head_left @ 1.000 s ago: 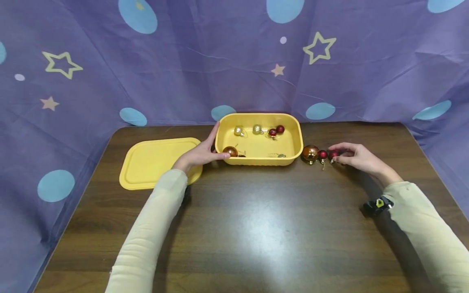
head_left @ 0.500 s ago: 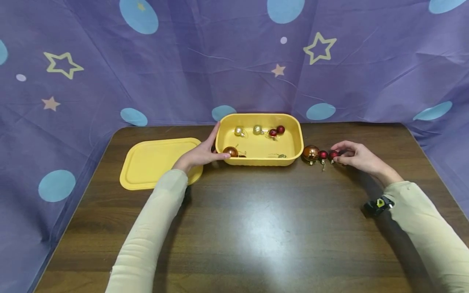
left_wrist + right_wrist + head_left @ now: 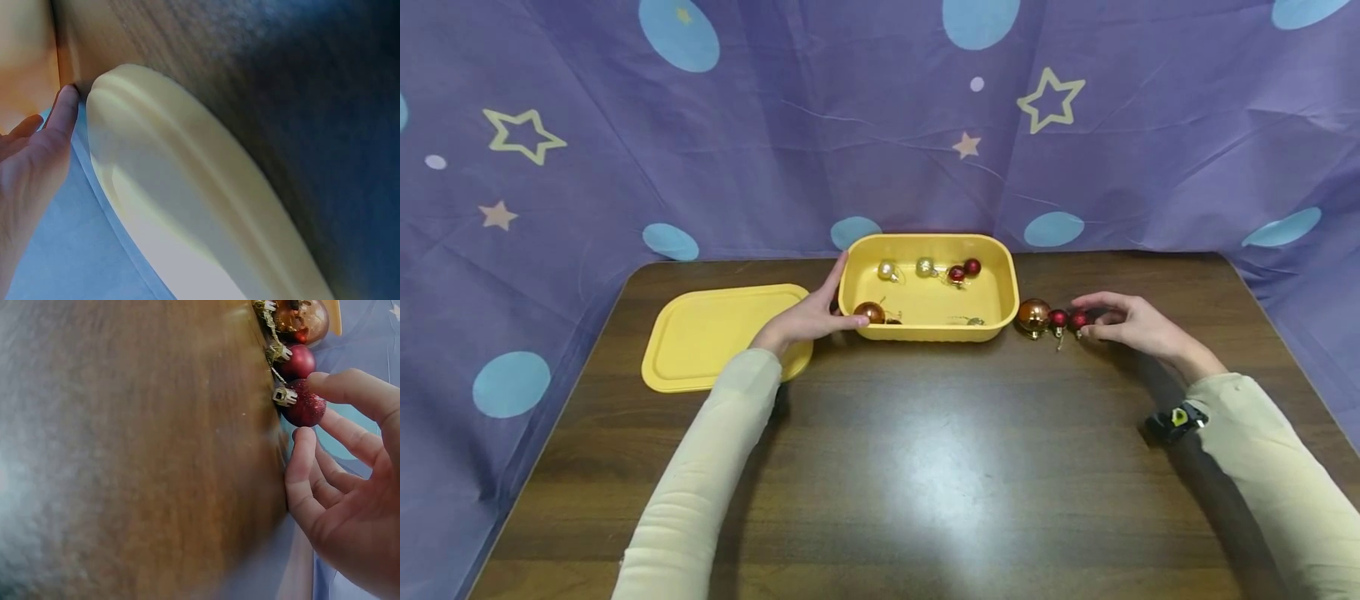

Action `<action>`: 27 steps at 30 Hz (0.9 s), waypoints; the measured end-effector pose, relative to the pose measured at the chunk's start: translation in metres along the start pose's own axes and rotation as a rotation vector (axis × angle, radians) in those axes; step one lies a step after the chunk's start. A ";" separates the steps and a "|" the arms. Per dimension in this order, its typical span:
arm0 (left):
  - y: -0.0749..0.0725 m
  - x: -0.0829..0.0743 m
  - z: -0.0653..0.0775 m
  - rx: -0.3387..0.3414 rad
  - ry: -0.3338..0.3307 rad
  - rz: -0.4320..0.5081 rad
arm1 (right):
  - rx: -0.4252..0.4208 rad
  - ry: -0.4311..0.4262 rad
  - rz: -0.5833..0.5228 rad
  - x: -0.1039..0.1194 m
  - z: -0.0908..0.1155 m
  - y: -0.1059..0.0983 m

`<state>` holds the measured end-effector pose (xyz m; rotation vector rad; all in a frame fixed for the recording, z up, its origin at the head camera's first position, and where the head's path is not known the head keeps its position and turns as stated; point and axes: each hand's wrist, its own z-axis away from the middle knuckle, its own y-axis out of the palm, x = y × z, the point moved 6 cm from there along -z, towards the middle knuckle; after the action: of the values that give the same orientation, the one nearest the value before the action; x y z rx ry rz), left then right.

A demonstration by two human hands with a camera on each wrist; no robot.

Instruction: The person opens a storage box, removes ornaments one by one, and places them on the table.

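Observation:
My left hand rests against the left end of a yellow plastic box, thumb at the front corner and straight fingers along its side. In the left wrist view a fingertip touches the box wall. My right hand has thumb and fingers around a glittery red bauble on the table, pinching it. Beside it, in a row toward the box, sit a smooth red bauble and a larger copper bauble. Inside the box lie gold baubles, red baubles and another copper bauble.
A yellow lid lies flat to the left of the box, partly under my left forearm. The brown wooden table ends at a purple curtain with stars, close behind the box.

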<state>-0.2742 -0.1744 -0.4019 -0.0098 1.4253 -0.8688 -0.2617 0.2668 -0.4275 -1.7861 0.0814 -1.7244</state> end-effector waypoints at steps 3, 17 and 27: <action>0.001 -0.010 0.005 0.009 -0.006 0.019 | -0.031 -0.007 -0.031 0.001 0.002 -0.004; 0.000 -0.030 0.014 0.000 0.030 0.007 | -0.223 -0.127 0.010 0.049 -0.006 -0.008; -0.001 -0.027 0.013 0.023 -0.023 0.004 | -0.161 -0.218 -0.003 0.075 -0.011 0.008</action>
<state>-0.2604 -0.1672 -0.3760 0.0006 1.3928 -0.8791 -0.2589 0.2205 -0.3663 -2.0819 0.1276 -1.5522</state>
